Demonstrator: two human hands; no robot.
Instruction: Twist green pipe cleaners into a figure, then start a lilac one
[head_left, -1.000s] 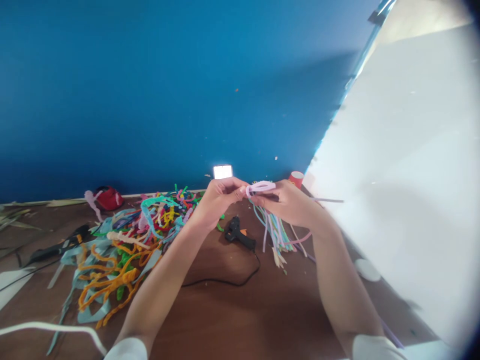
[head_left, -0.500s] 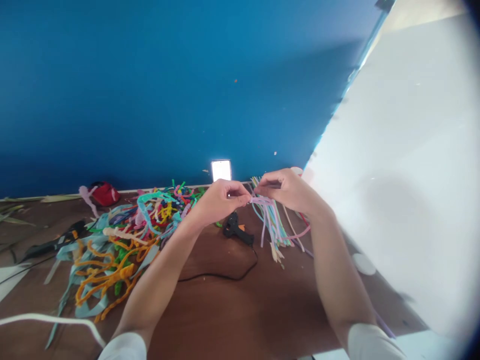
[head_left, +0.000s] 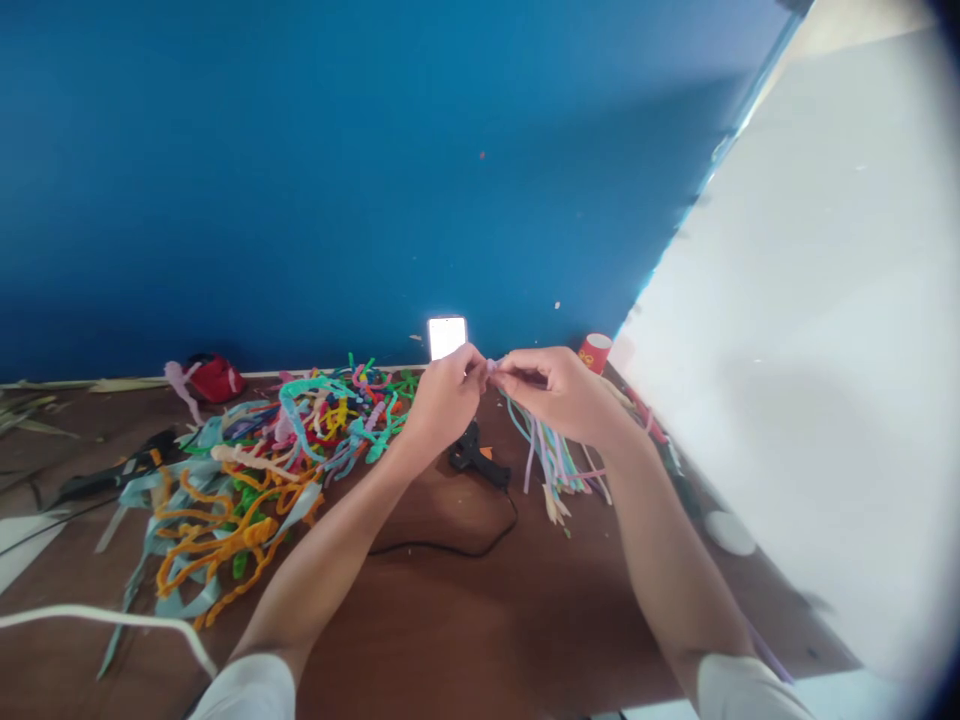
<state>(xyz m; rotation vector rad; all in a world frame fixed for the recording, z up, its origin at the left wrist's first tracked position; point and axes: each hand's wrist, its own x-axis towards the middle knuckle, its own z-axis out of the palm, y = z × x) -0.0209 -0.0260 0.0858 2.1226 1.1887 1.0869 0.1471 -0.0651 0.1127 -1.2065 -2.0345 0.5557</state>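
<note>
My left hand (head_left: 454,392) and my right hand (head_left: 551,392) meet above the table, fingers pinched. Between the fingertips shows a short piece of a lilac pipe cleaner (head_left: 492,367), held from both sides; the rest of it is hidden by the fingers. Under my right hand lies a bundle of pastel pipe cleaners (head_left: 551,455), partly covered by that hand. Just below the hands a black glue gun (head_left: 480,458) rests on the tabletop, its cord curving left. Behind my left hand a phone (head_left: 448,337) with a bright screen leans at the wall.
A tangled heap of coloured pipe cleaners (head_left: 322,425) spreads on the left, orange ones (head_left: 217,540) nearest. Further left lies another black tool (head_left: 112,478) with a cord. A red cup (head_left: 595,353) stands back right, a white disc (head_left: 730,533) at the right edge. A blue wall (head_left: 375,180) rises behind.
Both hands have moved slightly up and closer together. The long lilac strand that stretched between them to the right is now mostly hidden, and the red cup shows more fully.
</note>
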